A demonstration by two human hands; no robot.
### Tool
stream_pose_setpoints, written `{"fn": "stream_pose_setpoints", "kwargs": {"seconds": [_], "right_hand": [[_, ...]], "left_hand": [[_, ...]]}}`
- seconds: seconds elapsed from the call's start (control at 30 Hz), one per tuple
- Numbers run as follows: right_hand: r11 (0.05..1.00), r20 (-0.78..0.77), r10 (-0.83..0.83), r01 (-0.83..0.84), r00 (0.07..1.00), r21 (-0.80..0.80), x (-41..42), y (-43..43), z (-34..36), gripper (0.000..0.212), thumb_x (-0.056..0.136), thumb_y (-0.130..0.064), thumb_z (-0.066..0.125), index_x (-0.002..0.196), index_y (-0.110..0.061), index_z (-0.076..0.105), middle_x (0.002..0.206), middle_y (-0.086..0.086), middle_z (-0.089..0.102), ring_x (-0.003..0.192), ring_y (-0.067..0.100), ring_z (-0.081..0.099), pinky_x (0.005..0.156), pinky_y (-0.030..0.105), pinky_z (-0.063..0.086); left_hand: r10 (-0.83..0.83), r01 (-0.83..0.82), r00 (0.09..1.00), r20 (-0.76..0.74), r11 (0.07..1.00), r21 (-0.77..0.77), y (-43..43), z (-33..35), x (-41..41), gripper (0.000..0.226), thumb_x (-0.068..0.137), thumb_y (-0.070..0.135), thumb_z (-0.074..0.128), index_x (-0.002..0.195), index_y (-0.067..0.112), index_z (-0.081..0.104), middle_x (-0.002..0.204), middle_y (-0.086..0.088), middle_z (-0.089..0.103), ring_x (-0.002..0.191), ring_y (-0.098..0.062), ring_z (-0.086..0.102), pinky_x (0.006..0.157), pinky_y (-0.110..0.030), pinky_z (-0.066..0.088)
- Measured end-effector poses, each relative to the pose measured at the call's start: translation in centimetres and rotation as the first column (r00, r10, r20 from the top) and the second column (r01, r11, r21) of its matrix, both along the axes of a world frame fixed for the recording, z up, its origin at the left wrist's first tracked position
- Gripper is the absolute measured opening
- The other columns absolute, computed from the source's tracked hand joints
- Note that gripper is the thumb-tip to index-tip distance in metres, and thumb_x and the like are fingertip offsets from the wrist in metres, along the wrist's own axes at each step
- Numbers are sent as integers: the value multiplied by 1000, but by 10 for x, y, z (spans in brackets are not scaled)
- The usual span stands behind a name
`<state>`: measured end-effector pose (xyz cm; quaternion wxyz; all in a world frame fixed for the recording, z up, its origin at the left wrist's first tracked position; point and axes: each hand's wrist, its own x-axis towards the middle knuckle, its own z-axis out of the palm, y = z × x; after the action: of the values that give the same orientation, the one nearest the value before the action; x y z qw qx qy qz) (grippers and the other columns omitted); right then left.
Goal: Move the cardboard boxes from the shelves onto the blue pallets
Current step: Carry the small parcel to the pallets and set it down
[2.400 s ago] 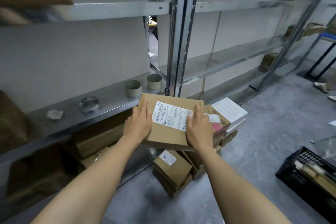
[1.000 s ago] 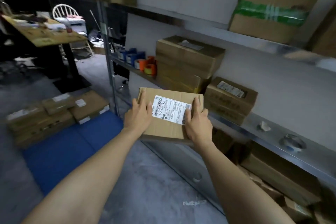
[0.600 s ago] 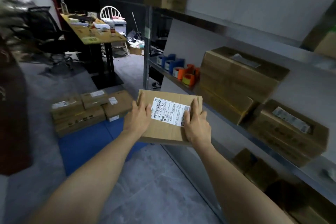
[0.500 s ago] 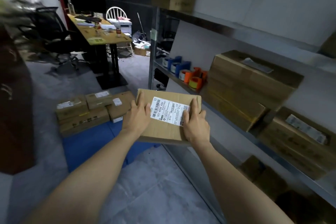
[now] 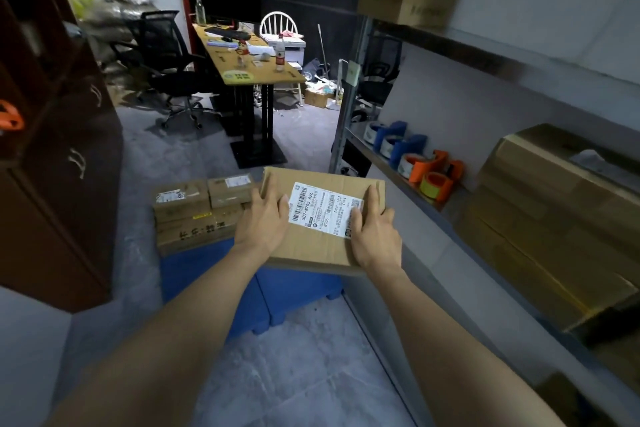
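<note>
Person carries 1 labelled cardboard box in both hands over the blue pallet.

The cardboard box is in the air, tilted slightly, its white shipping label facing up. The left hand grasps its left edge and the right hand grasps its right edge, with both thumbs lying on the top face. Below and beyond it the blue pallet sits on the grey floor, with stacked boxes at its far end. To the right, a metal shelf carries blue and orange tape dispensers and a large carton. A cluttered wooden surface stands further back.
</note>
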<state>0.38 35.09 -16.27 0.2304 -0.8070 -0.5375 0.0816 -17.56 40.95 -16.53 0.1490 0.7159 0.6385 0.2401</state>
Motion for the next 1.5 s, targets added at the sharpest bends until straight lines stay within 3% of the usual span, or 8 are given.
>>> {"fn": "stream_pose_setpoints", "kwargs": {"seconds": [0.33, 0.5, 0.67, 0.83, 1.07, 1.27, 1.5], "right_hand": [[993, -14, 119, -119, 993, 2, 47, 133, 4, 58, 103, -48, 22, 153, -34, -3, 132, 15, 39, 103, 34, 58, 91, 49, 50], [976, -29, 215, -216, 976, -38, 71, 196, 9, 58, 104, -46, 23, 155, -32, 0, 145, 18, 31, 112, 39, 55, 94, 48, 44], [963, -47, 259, -262, 965, -69, 78, 244, 2, 59, 104, -45, 25, 155, -32, 0, 148, 19, 29, 118, 41, 52, 99, 50, 42], [958, -35, 266, -268, 963, -102, 78, 291, -5, 58, 104, -45, 25, 155, -31, 0, 145, 18, 33, 115, 39, 53, 93, 47, 44], [968, -28, 234, -236, 972, -81, 63, 376, -8, 58, 104, -46, 26, 154, -33, 1, 141, 17, 37, 109, 39, 57, 90, 48, 45], [978, -100, 201, -206, 975, -42, 49, 436, -8, 60, 103, -47, 31, 154, -35, 3, 142, 15, 35, 113, 37, 56, 91, 47, 45], [977, -155, 203, -210, 967, -32, 45, 484, -17, 62, 103, -44, 35, 154, -35, 3, 147, 15, 30, 118, 37, 52, 95, 48, 43]], "left_hand": [[112, -112, 993, -22, 994, -15, 107, 6, 40, 56, 103, 37, 21, 153, 25, -1, 128, -20, 40, 96, -40, 57, 78, -44, 45], [183, -183, 983, -25, 983, -16, 153, 4, 60, 55, 104, 35, 23, 153, 23, 1, 131, -21, 39, 109, -39, 52, 88, -45, 43], [218, -216, 975, 33, 976, -39, 192, -11, 67, 55, 104, 36, 23, 154, 22, 5, 133, -20, 36, 98, -36, 57, 82, -41, 45], [241, -239, 970, 35, 970, -54, 233, -22, 65, 56, 104, 37, 23, 154, 20, 4, 138, -20, 32, 100, -33, 57, 83, -40, 46], [213, -213, 976, 41, 977, -19, 322, -27, 51, 55, 104, 34, 25, 154, 17, 7, 131, -19, 40, 107, -32, 50, 86, -41, 41], [213, -213, 976, 33, 977, -15, 396, -30, 35, 57, 103, 37, 25, 154, 21, 5, 133, -18, 38, 98, -33, 56, 81, -43, 48], [202, -202, 979, -4, 978, -54, 441, -33, 33, 52, 104, 35, 25, 151, 16, 14, 137, -15, 35, 100, -31, 55, 74, -35, 37]]}}
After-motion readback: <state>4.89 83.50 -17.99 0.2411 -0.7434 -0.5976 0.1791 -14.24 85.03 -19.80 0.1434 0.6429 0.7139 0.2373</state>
